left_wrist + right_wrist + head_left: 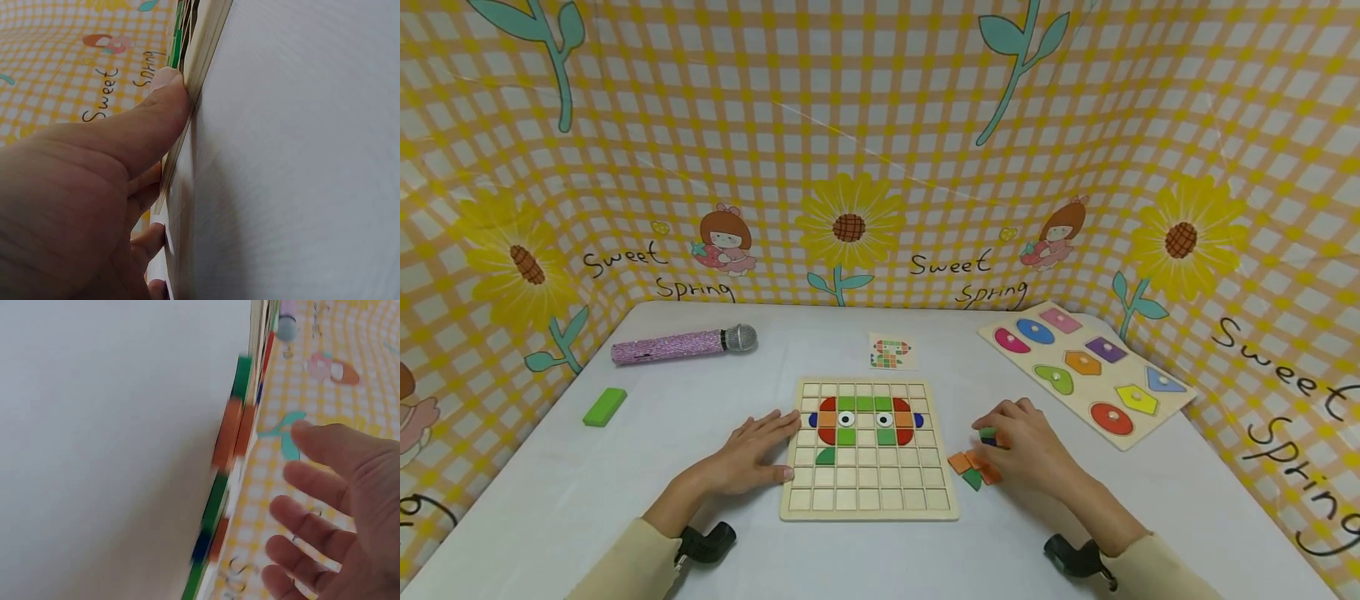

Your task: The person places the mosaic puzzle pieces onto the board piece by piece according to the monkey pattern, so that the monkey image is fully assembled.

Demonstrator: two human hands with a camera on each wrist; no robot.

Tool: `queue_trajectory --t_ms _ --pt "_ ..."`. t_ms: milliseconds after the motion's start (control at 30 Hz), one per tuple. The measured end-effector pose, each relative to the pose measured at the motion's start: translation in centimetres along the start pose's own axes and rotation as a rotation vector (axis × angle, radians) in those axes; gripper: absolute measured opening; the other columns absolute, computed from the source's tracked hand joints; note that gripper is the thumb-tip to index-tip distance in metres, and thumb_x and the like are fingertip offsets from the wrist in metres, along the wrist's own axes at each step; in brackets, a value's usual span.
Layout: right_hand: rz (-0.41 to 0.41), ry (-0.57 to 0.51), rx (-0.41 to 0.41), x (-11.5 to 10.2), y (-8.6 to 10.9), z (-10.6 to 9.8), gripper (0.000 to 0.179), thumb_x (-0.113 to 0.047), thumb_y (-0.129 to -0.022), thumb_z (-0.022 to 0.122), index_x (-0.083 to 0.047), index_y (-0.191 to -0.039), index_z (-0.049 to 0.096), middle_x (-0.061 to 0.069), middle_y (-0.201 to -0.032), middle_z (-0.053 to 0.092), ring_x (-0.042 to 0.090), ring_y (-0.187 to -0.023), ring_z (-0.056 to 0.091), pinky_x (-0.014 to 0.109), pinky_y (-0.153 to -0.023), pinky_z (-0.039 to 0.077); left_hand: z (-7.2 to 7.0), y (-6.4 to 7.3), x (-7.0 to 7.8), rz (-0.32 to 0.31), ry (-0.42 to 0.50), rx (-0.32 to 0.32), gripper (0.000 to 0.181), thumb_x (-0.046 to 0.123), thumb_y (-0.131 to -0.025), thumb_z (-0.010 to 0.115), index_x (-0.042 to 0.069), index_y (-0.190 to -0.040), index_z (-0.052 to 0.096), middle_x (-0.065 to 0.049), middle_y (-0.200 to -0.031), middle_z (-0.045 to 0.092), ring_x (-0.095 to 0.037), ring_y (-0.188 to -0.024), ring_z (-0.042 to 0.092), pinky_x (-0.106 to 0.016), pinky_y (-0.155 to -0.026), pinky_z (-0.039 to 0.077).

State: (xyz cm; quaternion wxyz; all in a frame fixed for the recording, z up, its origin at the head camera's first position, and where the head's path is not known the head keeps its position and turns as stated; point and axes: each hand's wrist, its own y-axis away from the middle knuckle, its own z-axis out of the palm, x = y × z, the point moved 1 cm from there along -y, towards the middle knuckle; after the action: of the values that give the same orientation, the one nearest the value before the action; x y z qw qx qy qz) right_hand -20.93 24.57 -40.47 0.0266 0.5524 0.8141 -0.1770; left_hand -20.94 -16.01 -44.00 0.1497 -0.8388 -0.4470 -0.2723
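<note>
While the relaxed left hand (751,450) touches the grid board (867,457), the empty, loosely spread right hand (1028,446) partly hides mosaic tiles (959,463) right of it. Behind the board lie a pattern card (893,353) and a glittery microphone (677,346).

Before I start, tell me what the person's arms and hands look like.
The left sleeve and right sleeve are beige, each with a curved black attachment at its wrist end. The left hand and right hand wear no gloves.

- My board (868,516): pale wood, smooth, matt.
- My tiles (960,462): smooth, matt.
- My sleeves (632,562): soft matt cloth.
- Mic (673,346): rough glitter, metallic mesh head.
- Card (893,352): paper.
- Backdrop (880,100): creased, faintly glossy; I can't tell cloth from plastic.
</note>
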Motion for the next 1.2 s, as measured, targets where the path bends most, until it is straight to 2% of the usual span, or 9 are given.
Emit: queue_trajectory --t_ms 233,467,900,1200 --pt "0.09 0.003 -0.045 3.0 0.9 -0.4 0.026 -0.026 -0.076 0.078 -0.015 -0.099 0.072 0.003 -0.097 0.062 0.021 -0.093 0.046 0.035 -0.074 0.039 0.1 0.0 0.0 0.002 -0.009 0.005 0.072 0.033 -0.088 0.064 0.004 -0.146 0.032 -0.015 -0.156 0.026 -0.042 -0.144 0.016 -0.065 -0.114 0.005" --pt "0.095 0.038 -0.061 4.3 0.9 -0.3 0.025 -0.022 -0.076 0.077 -0.013 -0.099 0.072 0.006 -0.098 0.065 0.023 -0.092 0.049 0.035 -0.072 0.042 0.2 0.0 0.0 -0.003 -0.015 0.005 0.072 0.033 -0.088 0.064 0.005 -0.146 0.032 -0.014 -0.156 0.026 -0.042 -0.144 0.016 -0.065 -0.114 0.005" --pt "0.075 0.076 -0.057 5.0 0.6 0.0 0.021 -0.02 -0.077 0.076 -0.012 -0.097 0.074 0.006 -0.094 0.067 0.024 -0.091 0.051 0.037 -0.073 0.044 0.1 0.0 0.0 -0.004 0.002 0.0 0.072 0.034 -0.089 0.063 0.005 -0.147 0.031 -0.014 -0.156 0.024 -0.041 -0.145 0.014 -0.064 -0.114 0.003" --pt "0.074 0.064 -0.055 4.7 0.5 -0.1 0.019 -0.021 -0.078 0.075 -0.013 -0.095 0.074 0.005 -0.093 0.066 0.024 -0.091 0.05 0.036 -0.073 0.044 0.1 -0.1 -0.1 0.004 -0.003 0.002 0.073 0.034 -0.088 0.063 0.005 -0.147 0.031 -0.015 -0.156 0.025 -0.042 -0.145 0.015 -0.065 -0.114 0.004"
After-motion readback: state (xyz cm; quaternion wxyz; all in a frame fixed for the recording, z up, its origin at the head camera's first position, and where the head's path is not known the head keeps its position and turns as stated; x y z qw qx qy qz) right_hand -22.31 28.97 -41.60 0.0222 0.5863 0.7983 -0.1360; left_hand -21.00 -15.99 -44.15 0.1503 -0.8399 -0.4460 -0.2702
